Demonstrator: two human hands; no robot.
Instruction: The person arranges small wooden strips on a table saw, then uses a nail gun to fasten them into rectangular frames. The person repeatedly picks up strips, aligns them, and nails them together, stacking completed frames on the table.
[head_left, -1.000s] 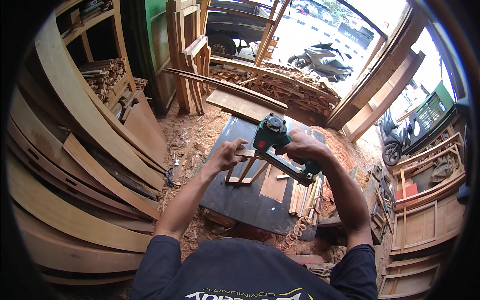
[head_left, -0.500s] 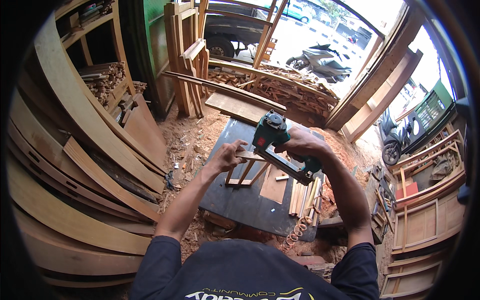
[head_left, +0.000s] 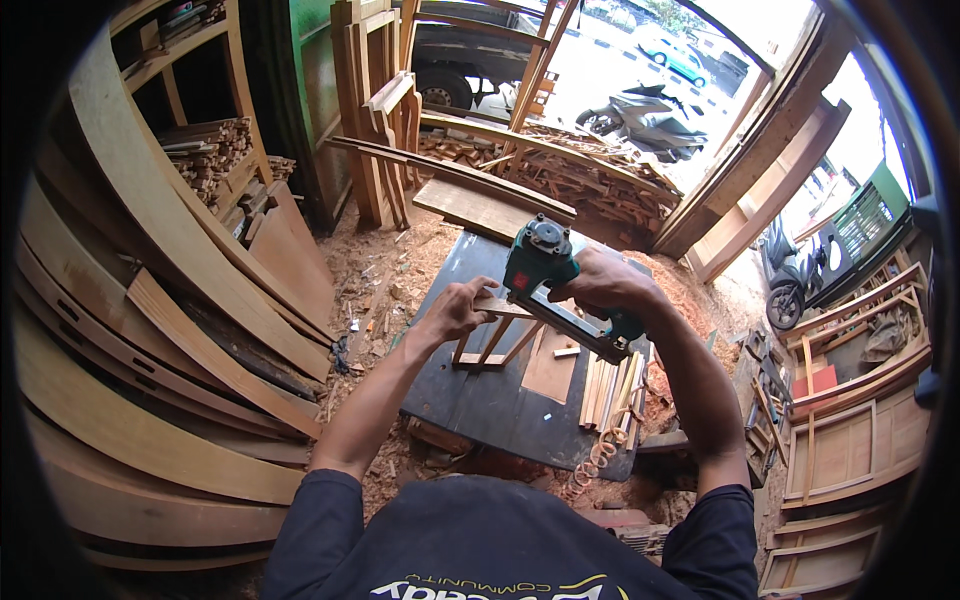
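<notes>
My right hand (head_left: 612, 283) is wrapped round the handle of a green air nail gun (head_left: 540, 262). The gun is held over a small wooden frame (head_left: 491, 345) that stands on the dark worktable (head_left: 465, 412). My left hand (head_left: 463, 308) grips the frame's top piece at its left end, with thumb and fingers closed on the wood. The gun's nose is close to that top piece; whether they touch, I cannot tell. Right of the frame lie a flat wooden panel (head_left: 546, 370), a small wood block (head_left: 567, 352) and several thin wood strips (head_left: 606, 388).
A coiled air hose (head_left: 598, 455) hangs over the table's near right edge. Long planks (head_left: 480, 205) lie across its far end. Large curved boards (head_left: 150, 400) lean at the left, wooden frames (head_left: 830, 455) at the right. Sawdust (head_left: 375, 270) covers the floor. Motorbikes (head_left: 650, 120) stand outside.
My hands, the nail gun and the frame keep almost the same positions, with a slight shift of the whole view. Outside, a blue-green car has moved to the right.
</notes>
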